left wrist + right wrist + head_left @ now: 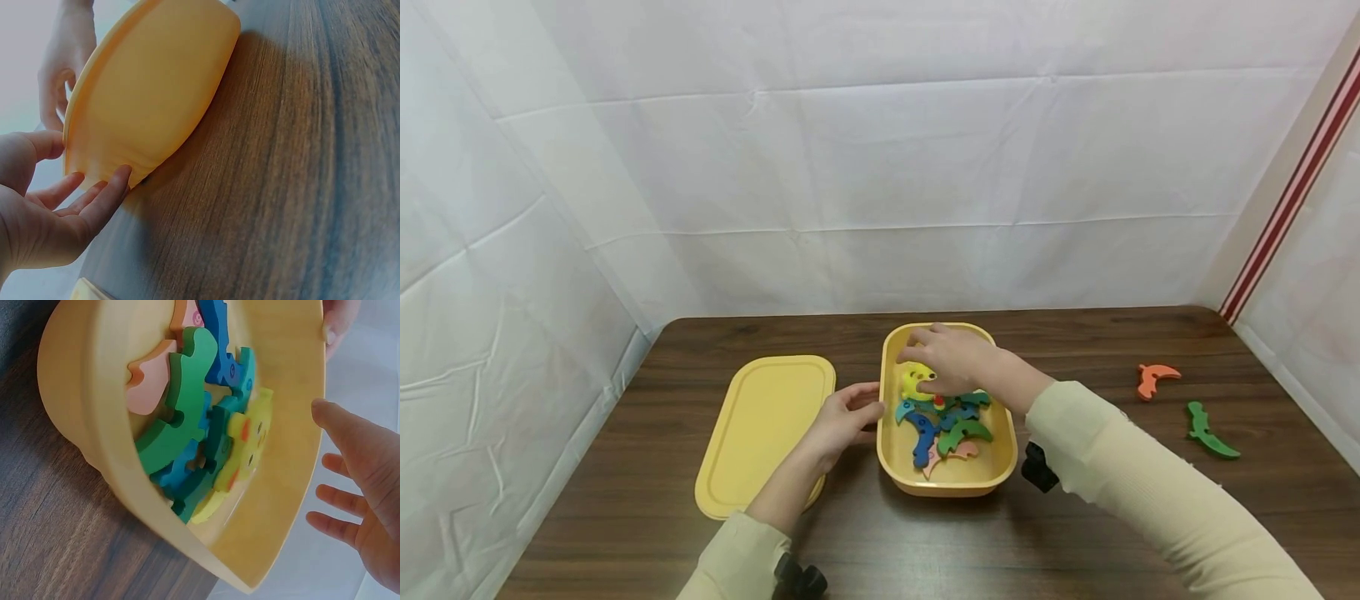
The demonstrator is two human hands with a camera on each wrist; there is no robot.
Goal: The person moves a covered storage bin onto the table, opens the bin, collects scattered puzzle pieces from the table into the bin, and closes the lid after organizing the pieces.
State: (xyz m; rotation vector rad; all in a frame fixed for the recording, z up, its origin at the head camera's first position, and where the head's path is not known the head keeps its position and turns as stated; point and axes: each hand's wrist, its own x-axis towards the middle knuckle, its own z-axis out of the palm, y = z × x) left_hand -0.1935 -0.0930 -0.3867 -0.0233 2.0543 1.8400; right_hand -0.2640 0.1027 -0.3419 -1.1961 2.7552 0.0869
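Observation:
A yellow plastic tub [946, 490] stands on the table, holding several curved wooden puzzle pieces. Among them are a green piece [966, 433], a dark blue one [922, 437], a pink one [150, 378] and a yellow piece with a face [253, 440]. My left hand [844, 421] touches the tub's left side; in the left wrist view its thumb is at the rim and its loosely extended fingers are against the outer wall. Over the far part of the tub reaches my right hand [951, 358], fingers spread and relaxed, nothing in them.
To the left lies a flat yellow lid [763, 437], partly behind the left forearm. An orange curved piece [1156, 379] and another green piece [1210, 432] lie on the right of the dark wooden table [917, 550]. White sheeting [895, 167] hangs behind.

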